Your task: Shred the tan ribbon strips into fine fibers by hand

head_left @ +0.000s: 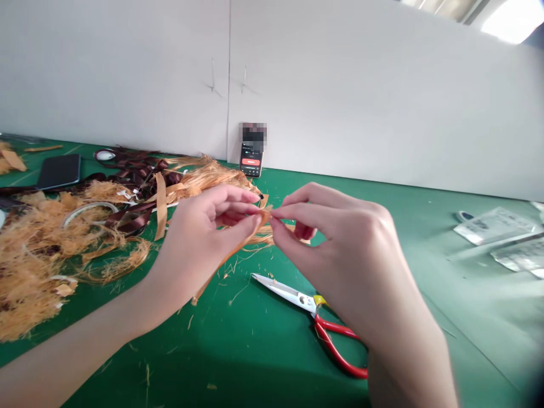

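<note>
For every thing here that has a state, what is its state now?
left hand: pinched shut on the orange ribbon strip
right hand: pinched shut on the same strip
orange ribbon strip: held up between both hands
scissors: blades shut, lying flat on the table
standing phone: screen lit, leaning on the wall
flat phone: screen dark

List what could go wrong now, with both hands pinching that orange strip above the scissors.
1. The scissors lie just under the right hand, blades toward the left hand; a lowered wrist might catch them.
2. The orange strip is held only at the fingertips, so it could slip or tear.
3. The loose threads piled nearby could tangle with it.
</note>
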A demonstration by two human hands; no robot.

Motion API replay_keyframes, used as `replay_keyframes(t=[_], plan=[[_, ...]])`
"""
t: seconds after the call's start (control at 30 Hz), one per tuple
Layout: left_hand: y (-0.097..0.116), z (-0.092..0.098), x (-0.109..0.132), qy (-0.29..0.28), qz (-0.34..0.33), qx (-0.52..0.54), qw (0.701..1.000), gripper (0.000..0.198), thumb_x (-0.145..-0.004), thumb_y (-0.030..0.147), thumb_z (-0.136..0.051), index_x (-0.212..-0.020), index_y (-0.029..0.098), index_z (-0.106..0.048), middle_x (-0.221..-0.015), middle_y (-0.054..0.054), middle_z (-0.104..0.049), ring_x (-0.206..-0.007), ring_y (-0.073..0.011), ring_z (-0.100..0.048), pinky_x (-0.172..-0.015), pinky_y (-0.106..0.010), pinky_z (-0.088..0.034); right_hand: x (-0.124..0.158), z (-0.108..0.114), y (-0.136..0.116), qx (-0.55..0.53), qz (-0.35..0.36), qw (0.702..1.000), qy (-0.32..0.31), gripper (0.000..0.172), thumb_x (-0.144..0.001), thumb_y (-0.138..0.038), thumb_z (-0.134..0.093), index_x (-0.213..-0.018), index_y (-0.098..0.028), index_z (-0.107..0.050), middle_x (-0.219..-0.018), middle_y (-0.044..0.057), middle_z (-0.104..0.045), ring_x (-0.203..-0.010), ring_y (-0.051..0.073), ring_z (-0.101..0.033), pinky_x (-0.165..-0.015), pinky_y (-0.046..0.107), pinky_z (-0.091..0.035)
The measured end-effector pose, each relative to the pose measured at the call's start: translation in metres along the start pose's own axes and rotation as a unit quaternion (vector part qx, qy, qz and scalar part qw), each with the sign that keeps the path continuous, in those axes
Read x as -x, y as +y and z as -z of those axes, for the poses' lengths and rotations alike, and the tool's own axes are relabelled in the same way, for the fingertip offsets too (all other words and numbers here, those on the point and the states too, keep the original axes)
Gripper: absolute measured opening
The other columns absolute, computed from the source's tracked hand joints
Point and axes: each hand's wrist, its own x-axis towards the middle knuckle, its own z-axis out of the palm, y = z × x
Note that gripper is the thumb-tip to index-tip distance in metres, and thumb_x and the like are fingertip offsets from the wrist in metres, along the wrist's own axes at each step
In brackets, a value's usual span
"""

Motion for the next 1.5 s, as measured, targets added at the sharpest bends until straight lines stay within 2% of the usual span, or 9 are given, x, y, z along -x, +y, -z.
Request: replay_keyframes(t=[0.3, 0.47, 0.67, 0.8, 0.93, 1.17, 1.27, 1.4, 1.5], plan=[[0.0, -0.002, 0.004, -0.017, 0.0, -0.022, 1.0, 0.016, -0.075, 0.027, -0.072, -0.09, 0.021, -0.068, -0.089, -0.003, -0.075, -0.086, -0.0201, -0.071, -0.066, -0.025, -0.059, 0.0, -0.007, 0.004, 0.028, 0.008, 0.999, -0.014, 0.022, -0.08, -0.009, -0.052, -0.065, -0.016, -0.067, -0.07, 0.005, -0.063, -0.049, 0.01, -0.045, -0.05, 0.026, -0.035], [-0.001, -0.004, 0.006, -0.019, -0.024, -0.063, 0.998, 0.015, -0.076, 0.029, -0.072, -0.088, 0.022, -0.068, -0.084, 0.0, -0.075, -0.079, -0.017, -0.07, -0.068, -0.024, -0.058, 0.003, -0.012, 0.004, 0.083, 0.036, 0.996, -0.017, 0.021, -0.077, -0.006, -0.05, -0.063, -0.016, -0.061, -0.073, 0.005, -0.063, -0.048, 0.009, -0.043, -0.05, 0.025, -0.033], [-0.002, -0.002, 0.01, -0.024, -0.042, -0.12, 0.992, 0.011, -0.075, 0.02, -0.07, -0.085, 0.022, -0.068, -0.077, 0.002, -0.074, -0.072, -0.0142, -0.069, -0.068, -0.022, -0.056, -0.001, -0.008, 0.013, 0.172, -0.003, 0.984, 0.036, 0.021, -0.077, -0.006, -0.048, -0.063, -0.015, -0.061, -0.076, 0.008, -0.065, -0.05, 0.012, -0.046, -0.05, 0.028, -0.032], [-0.003, 0.0, 0.01, -0.02, -0.05, -0.116, 0.992, 0.009, -0.077, 0.021, -0.069, -0.086, 0.021, -0.067, -0.08, 0.001, -0.074, -0.074, -0.0147, -0.069, -0.069, -0.022, -0.055, -0.005, 0.003, 0.022, 0.132, -0.05, 0.988, 0.065, 0.018, -0.078, -0.01, -0.054, -0.065, -0.015, -0.066, -0.075, 0.006, -0.067, -0.051, 0.012, -0.048, -0.053, 0.03, -0.037], [-0.004, 0.001, 0.007, -0.001, -0.045, -0.108, 0.993, 0.01, -0.077, 0.026, -0.071, -0.084, 0.021, -0.068, -0.081, 0.0, -0.074, -0.074, -0.0142, -0.069, -0.065, -0.021, -0.055, -0.002, 0.008, 0.015, 0.081, -0.019, 0.995, 0.063, 0.017, -0.078, -0.012, -0.058, -0.064, -0.017, -0.068, -0.072, 0.004, -0.067, -0.049, 0.011, -0.048, -0.05, 0.028, -0.037], [-0.002, -0.001, 0.006, -0.01, -0.037, -0.081, 0.996, 0.013, -0.075, 0.026, -0.073, -0.086, 0.021, -0.068, -0.078, 0.002, -0.073, -0.073, -0.012, -0.069, -0.064, -0.017, -0.054, 0.003, 0.009, 0.0, 0.076, 0.031, 0.995, -0.055, 0.019, -0.084, -0.012, -0.052, -0.079, -0.018, -0.069, -0.08, 0.006, -0.067, -0.054, 0.012, -0.053, -0.053, 0.026, -0.036], [-0.002, -0.003, 0.007, -0.02, -0.047, -0.074, 0.996, 0.01, -0.076, 0.022, -0.072, -0.086, 0.021, -0.068, -0.079, 0.003, -0.073, -0.073, -0.0111, -0.068, -0.068, -0.017, -0.055, 0.001, 0.004, 0.001, 0.083, 0.045, 0.992, -0.081, 0.018, -0.083, -0.012, -0.052, -0.076, -0.017, -0.068, -0.082, 0.007, -0.066, -0.055, 0.012, -0.053, -0.051, 0.026, -0.035], [-0.003, -0.004, 0.008, -0.017, -0.058, -0.077, 0.995, 0.009, -0.077, 0.021, -0.071, -0.085, 0.021, -0.067, -0.078, 0.003, -0.072, -0.074, -0.011, -0.068, -0.071, -0.017, -0.054, -0.001, -0.002, 0.003, 0.085, 0.024, 0.994, -0.059, 0.019, -0.08, -0.009, -0.053, -0.065, -0.015, -0.063, -0.075, 0.004, -0.063, -0.052, 0.011, -0.049, -0.051, 0.027, -0.036], [-0.004, -0.003, 0.008, -0.004, -0.047, -0.06, 0.997, 0.011, -0.077, 0.025, -0.072, -0.087, 0.021, -0.067, -0.081, 0.003, -0.072, -0.075, -0.0111, -0.067, -0.067, -0.016, -0.054, -0.002, -0.004, 0.004, 0.053, -0.043, 0.998, 0.009, 0.015, -0.082, -0.011, -0.053, -0.072, -0.016, -0.063, -0.078, 0.005, -0.065, -0.056, 0.013, -0.055, -0.056, 0.029, -0.041]])
